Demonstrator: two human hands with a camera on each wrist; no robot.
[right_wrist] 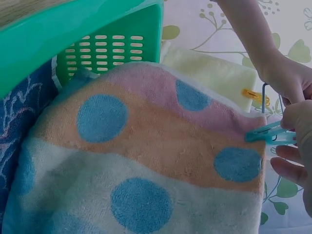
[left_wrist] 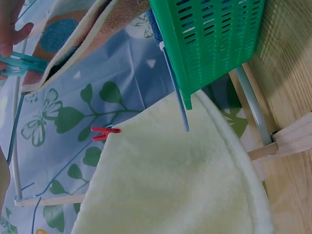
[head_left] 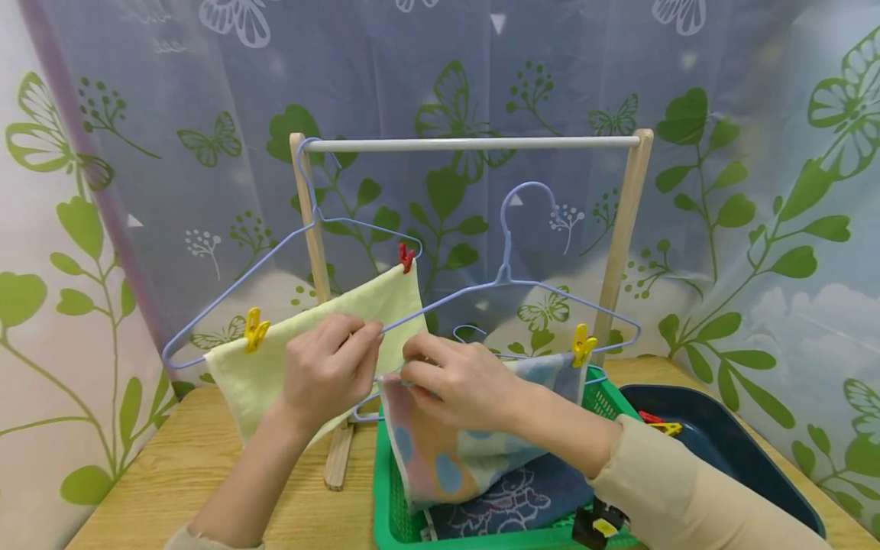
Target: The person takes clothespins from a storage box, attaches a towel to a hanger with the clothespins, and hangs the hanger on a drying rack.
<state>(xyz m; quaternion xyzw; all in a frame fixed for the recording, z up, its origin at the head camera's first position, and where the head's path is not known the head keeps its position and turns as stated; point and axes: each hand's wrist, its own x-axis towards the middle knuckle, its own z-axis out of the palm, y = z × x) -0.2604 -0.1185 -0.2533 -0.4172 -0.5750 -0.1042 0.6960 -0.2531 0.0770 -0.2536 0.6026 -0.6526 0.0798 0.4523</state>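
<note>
My left hand (head_left: 333, 370) grips the left end of a blue wire clothes hanger (head_left: 507, 256), whose hook stands free in the air. A polka-dot towel (right_wrist: 156, 146) hangs from its lower bar, with a yellow clothespin (head_left: 583, 346) at the right corner. My right hand (head_left: 474, 378) pinches a teal clothespin (right_wrist: 267, 132) at the towel's left corner. In the left wrist view that teal clothespin (left_wrist: 30, 63) sits over the towel's edge. The towel's lower part droops into the green basket (right_wrist: 141, 29).
A second hanger (head_left: 241, 279) hangs on the white rail (head_left: 474, 143), bearing a pale yellow towel (head_left: 371, 305) with a red clothespin (head_left: 407, 258) and a yellow one. A dark blue towel (head_left: 509, 496) lies in the basket. On the right, a dark tray (head_left: 729, 458) holds several clothespins (head_left: 663, 428).
</note>
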